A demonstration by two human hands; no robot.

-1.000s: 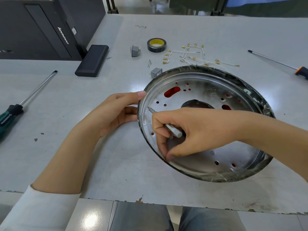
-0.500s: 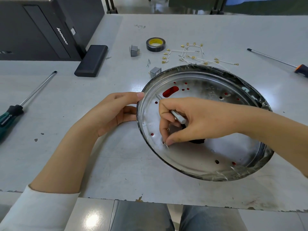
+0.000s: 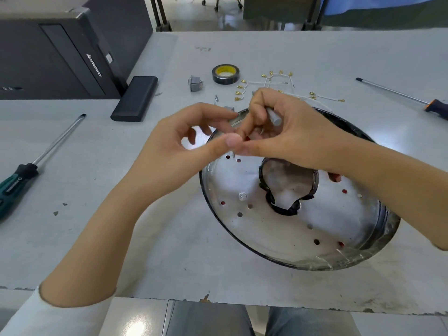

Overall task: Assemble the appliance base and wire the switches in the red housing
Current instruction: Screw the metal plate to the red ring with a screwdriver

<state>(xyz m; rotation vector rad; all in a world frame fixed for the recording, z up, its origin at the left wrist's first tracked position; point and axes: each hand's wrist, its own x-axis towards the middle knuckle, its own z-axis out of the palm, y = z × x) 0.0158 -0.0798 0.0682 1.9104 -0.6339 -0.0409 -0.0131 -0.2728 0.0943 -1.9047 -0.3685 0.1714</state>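
A round shiny metal base plate [image 3: 278,229] with several small holes lies on the table, and red shows through the holes. It has a dark-edged central cutout [image 3: 288,187]. My right hand [image 3: 298,137] is raised over the plate's far left rim, fingers curled round a small grey tool [image 3: 274,117], its fingertips pinching a tiny screw [image 3: 233,155]. My left hand [image 3: 174,151] is lifted beside it with its thumb tip touching the right fingertips and its index finger held apart above. White wires with brass terminals [image 3: 266,83] and two grey switches [image 3: 195,83] [image 3: 229,108] lie behind the plate.
A roll of black tape [image 3: 225,73] sits behind the plate. A green-handled screwdriver [image 3: 21,173] lies at the left, an orange-handled one [image 3: 431,106] at the far right. A black flat box [image 3: 134,98] and a computer tower [image 3: 60,61] stand back left. The table's front edge is near.
My right hand has lifted from the plate's floor up to its far left rim with the tool and screw. My left hand left the plate's rim and rose to meet it.
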